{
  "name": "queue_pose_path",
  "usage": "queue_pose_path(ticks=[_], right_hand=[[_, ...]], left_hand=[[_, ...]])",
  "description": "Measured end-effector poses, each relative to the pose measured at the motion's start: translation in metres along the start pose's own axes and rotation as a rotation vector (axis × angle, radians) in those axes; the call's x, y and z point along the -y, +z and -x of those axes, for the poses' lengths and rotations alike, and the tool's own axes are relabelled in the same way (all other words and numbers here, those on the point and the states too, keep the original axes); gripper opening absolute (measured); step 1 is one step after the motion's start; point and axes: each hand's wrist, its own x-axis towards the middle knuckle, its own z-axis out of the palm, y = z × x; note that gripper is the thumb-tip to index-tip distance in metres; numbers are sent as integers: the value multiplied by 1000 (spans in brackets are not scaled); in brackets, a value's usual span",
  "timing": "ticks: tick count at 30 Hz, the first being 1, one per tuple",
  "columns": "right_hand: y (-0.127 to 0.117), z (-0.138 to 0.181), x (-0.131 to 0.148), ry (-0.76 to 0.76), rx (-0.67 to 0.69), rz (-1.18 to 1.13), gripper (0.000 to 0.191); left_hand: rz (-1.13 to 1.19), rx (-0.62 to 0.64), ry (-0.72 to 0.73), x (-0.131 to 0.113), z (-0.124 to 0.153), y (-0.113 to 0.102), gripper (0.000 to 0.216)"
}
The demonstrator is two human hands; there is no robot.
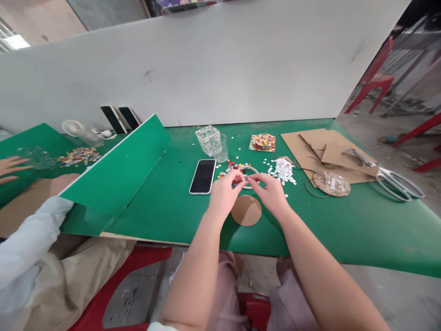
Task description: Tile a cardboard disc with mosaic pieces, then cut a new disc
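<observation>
My left hand (227,191) and my right hand (270,191) meet over the green table, fingertips pinched together. Whatever lies between them is too small to make out. Just behind the fingertips is a white ring (254,169), like a roll of tape, partly covered by my fingers. A round brown cardboard disc (246,210) lies below my hands, near the table's front edge. Small red and orange square tiles (233,164) are scattered behind my left hand. White square tiles (284,170) lie in a loose pile beyond my right hand.
Left of my hands lie a phone (202,177) and a clear cup (221,149). A multicoloured tiled piece (262,142) is farther back. Brown cardboard sheets (330,142), scissors (396,183) and a cardboard disc (332,185) sit right. A green divider (120,165) separates a co-worker's hands.
</observation>
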Motion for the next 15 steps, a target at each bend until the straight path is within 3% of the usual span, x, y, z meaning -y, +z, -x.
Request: queue_pose_path(ticks=[15], right_hand=[[-12,-2,-2,226,248,-352,26]], left_hand=[[-55,114,97,8,2,3,6]])
